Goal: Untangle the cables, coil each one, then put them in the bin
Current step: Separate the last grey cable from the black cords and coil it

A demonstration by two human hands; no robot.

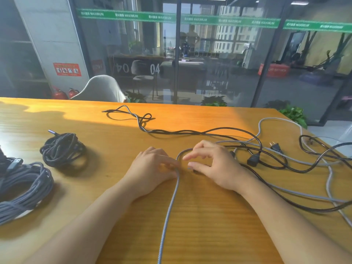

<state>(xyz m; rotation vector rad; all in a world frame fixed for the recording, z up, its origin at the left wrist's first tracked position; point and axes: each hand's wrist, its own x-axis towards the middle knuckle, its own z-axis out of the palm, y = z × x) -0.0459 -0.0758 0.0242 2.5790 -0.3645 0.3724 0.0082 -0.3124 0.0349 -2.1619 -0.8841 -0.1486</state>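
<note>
The left hand (152,168) pinches the grey cable (172,199) in a narrow grip; just right of it the right hand (215,166) hovers, fingers loosely apart, holding nothing. Best to draw the cable slowly out of the black cable (209,132) tangle further right, laying even loops on the surface (200,235).

Sunlit wooden table (57,115) before a glass wall (219,63) — grey chair (102,88), concrete pillar (51,35) beyond.

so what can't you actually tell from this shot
- Bin: none in the head view.
- Grey coil: cut off by the left edge.
- Left hand grip on the grey cable: fingertips blurred.
- Tangle at right: runs past the frame edge.
</note>
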